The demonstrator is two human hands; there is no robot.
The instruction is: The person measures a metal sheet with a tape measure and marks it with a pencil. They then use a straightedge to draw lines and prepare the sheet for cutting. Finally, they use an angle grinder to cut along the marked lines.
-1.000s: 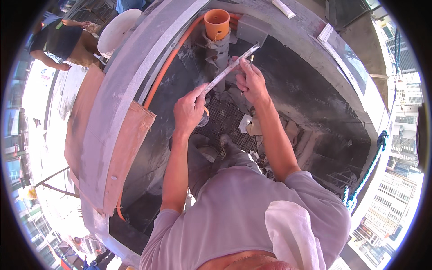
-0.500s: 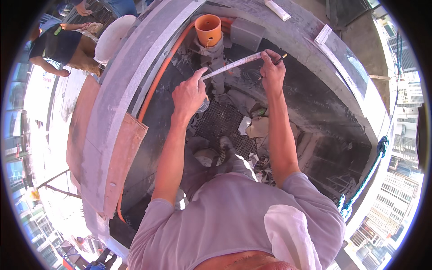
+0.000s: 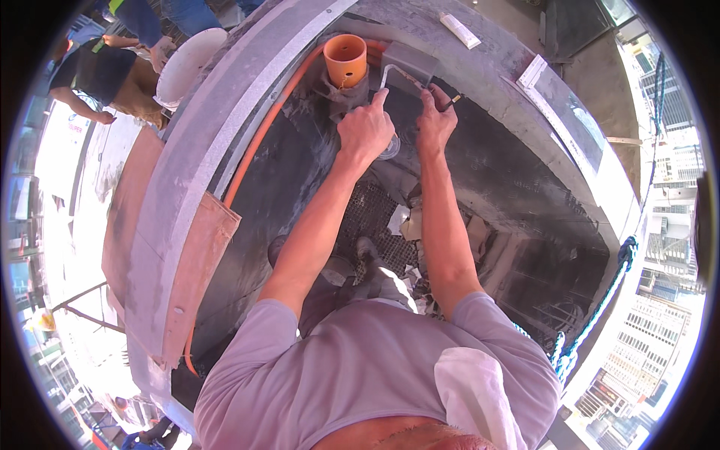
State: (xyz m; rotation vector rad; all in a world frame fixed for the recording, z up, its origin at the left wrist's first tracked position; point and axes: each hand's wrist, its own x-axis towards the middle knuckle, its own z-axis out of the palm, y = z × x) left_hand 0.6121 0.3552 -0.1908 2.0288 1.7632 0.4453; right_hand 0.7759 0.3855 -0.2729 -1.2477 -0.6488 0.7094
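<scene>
Both my hands are raised over a dark recess, holding a narrow whitish strip (image 3: 405, 73) that bends up and across between them. My left hand (image 3: 365, 131) pinches its left end, index finger extended along it. A round, see-through object (image 3: 389, 148) shows just beside that hand; whether I hold it is unclear. My right hand (image 3: 435, 124) is closed on the strip's other end. A slim dark pen-like stick (image 3: 452, 101) with a yellowish tip also pokes out of its fingers. Beyond my left hand stands an orange pipe end (image 3: 346, 64), its base wrapped in grey material.
A grey block (image 3: 410, 61) sits right of the pipe. An orange hose (image 3: 259, 139) follows the left wall beside a wooden board (image 3: 202, 262). A white tube (image 3: 460, 31) lies on the ledge. Rubble surrounds my feet; blue rope (image 3: 592, 330) hangs right. Other people stand by a white basin (image 3: 191, 67).
My hands have come closer together, the left moving right and farther away. The strip, nearly straight before, is now bent. A person's hand at upper left has reached to the basin.
</scene>
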